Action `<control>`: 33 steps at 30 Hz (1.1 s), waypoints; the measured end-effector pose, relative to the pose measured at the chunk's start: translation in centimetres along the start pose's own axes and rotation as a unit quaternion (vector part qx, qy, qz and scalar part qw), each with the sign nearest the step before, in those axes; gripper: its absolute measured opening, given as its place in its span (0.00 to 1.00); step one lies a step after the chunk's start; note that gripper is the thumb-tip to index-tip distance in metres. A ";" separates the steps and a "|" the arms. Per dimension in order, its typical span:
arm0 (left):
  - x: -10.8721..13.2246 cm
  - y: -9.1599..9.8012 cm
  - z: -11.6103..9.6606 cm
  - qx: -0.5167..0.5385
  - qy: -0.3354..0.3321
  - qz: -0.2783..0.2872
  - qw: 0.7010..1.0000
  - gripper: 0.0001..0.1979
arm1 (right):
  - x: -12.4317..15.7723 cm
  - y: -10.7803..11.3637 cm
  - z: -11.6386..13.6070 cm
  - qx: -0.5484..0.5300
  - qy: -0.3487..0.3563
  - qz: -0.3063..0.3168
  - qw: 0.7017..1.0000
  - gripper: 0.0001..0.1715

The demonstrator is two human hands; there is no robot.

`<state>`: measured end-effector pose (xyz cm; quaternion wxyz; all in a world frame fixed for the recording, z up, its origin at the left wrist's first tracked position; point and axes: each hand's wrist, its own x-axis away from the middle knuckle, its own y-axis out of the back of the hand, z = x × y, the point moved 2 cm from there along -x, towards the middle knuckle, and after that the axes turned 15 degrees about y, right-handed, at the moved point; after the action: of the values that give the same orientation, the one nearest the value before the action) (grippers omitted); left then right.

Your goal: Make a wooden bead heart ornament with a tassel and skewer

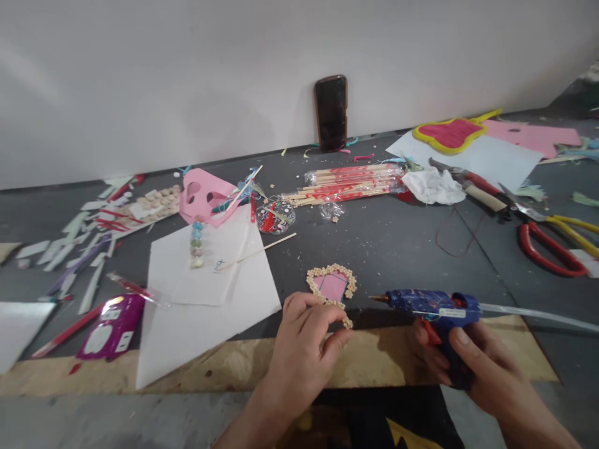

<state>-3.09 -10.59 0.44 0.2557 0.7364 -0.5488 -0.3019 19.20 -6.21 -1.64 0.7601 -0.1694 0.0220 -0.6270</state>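
Note:
My right hand [486, 368] is wrapped round the handle of a blue hot glue gun [421, 304], with a clear glue stick [538, 313] coming out of its back. The nozzle points left, toward a small pink heart [330, 287] edged with beige flower-shaped pieces, which lies on the dark table. Just below the heart, my left hand [309, 340] pinches a small beige flower-shaped piece [347, 323] between thumb and finger. The left fingers partly cover the heart's lower edge.
White paper [210, 324] and a purple packet [112, 327] lie at the left. Packed chopsticks [355, 181] lie farther back, below a phone [331, 112] leaning on the wall. Red-handled scissors [552, 249] and pliers [472, 181] are at the right.

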 end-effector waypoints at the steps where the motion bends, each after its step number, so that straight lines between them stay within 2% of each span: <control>1: 0.0 0.0 0.0 -0.003 -0.003 -0.001 1.000 0.05 | 0.0 0.0 0.0 0.002 0.001 -0.001 1.000 0.12; 8: 0.1 0.1 -0.1 -0.017 -0.020 -0.007 1.000 0.05 | 0.0 0.0 0.1 0.009 -0.003 0.011 1.000 0.15; 12: 0.1 0.0 -0.1 -0.024 -0.021 -0.009 0.999 0.05 | 0.0 -0.1 0.1 -0.005 0.009 0.005 1.000 0.12; 33: 0.2 -0.1 0.2 -0.022 -0.023 -0.004 0.999 0.05 | 0.0 -0.2 0.0 -0.014 0.017 0.009 1.000 0.12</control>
<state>-3.12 -10.75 0.22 0.2575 0.7257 -0.5448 -0.3320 19.02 -6.24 -1.56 0.7626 -0.1688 0.0451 -0.6228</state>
